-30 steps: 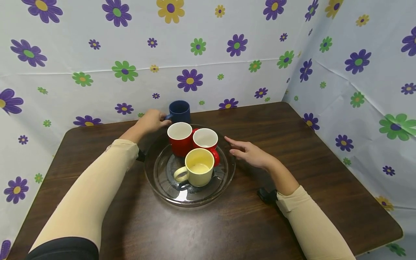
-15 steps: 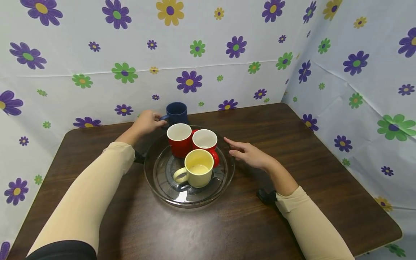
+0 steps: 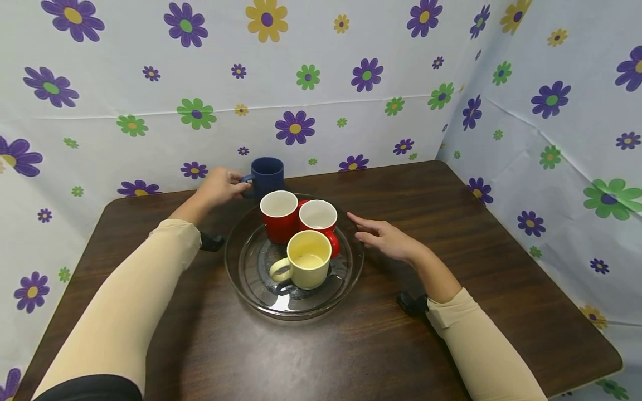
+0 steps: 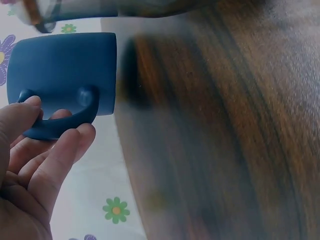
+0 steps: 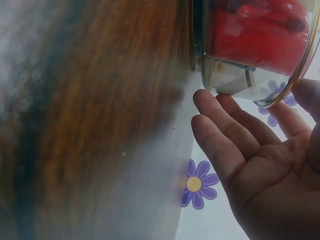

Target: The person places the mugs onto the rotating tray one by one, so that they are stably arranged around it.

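By its handle my left hand (image 3: 220, 186) grips a blue mug (image 3: 268, 177) at the table's back edge, just behind a clear glass dish (image 3: 251, 301). The left wrist view shows the thumb and fingers curled on the handle of the blue mug (image 4: 62, 70). Whether the mug touches the table, I cannot tell. Inside the dish stand a red mug (image 3: 279, 223) with a white inside, a second red mug (image 3: 328, 225) and a pale yellow mug (image 3: 308, 273). My right hand (image 3: 386, 238) lies at the dish's right rim, fingers extended, close to the glass wall (image 5: 235, 80).
All of this is on a dark brown wood-grain table (image 3: 451, 334) with rounded corners. A white cloth (image 3: 321, 72) printed with flowers hangs close behind the table and along its right side. Dark wrist cameras sit under both sleeves.
The blue mug has moved a little to the left behind the dish, along with my left hand. My right hand and the mugs in the dish have stayed put.
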The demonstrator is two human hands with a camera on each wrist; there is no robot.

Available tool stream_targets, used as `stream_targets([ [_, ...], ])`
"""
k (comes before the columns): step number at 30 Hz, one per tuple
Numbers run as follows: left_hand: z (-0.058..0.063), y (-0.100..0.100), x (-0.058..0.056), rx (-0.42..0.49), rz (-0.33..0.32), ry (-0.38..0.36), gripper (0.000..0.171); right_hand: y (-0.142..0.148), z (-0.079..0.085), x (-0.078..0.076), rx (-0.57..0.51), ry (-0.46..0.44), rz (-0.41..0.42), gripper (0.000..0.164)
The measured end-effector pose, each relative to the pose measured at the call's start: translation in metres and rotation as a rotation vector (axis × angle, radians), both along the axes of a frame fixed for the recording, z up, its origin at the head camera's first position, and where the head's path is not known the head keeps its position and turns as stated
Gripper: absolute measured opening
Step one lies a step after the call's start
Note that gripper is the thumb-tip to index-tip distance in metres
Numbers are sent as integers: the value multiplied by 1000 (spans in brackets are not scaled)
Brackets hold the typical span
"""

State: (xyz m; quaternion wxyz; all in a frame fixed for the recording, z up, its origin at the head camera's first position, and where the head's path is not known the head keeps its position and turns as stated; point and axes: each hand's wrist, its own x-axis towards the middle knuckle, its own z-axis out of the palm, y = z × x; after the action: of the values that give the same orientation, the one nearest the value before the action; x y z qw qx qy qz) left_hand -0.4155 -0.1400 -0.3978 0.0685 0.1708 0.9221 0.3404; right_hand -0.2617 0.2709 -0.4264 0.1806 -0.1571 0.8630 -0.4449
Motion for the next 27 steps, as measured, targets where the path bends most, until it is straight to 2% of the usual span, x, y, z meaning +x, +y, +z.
stream_targets([
  [10,11,-18,9,19,28,42,33,1,0,1,-12,-5,-1,57],
  [17,18,-36,16,3,26,124,30,0,1,1,-20,0,1,57],
  [23,26,-48,25,21,33,132,30,0,1,1,-57,-26,5,59],
  [27,28,-56,31,13,42,109,33,-2,-1,2,-58,-26,0,59],
])
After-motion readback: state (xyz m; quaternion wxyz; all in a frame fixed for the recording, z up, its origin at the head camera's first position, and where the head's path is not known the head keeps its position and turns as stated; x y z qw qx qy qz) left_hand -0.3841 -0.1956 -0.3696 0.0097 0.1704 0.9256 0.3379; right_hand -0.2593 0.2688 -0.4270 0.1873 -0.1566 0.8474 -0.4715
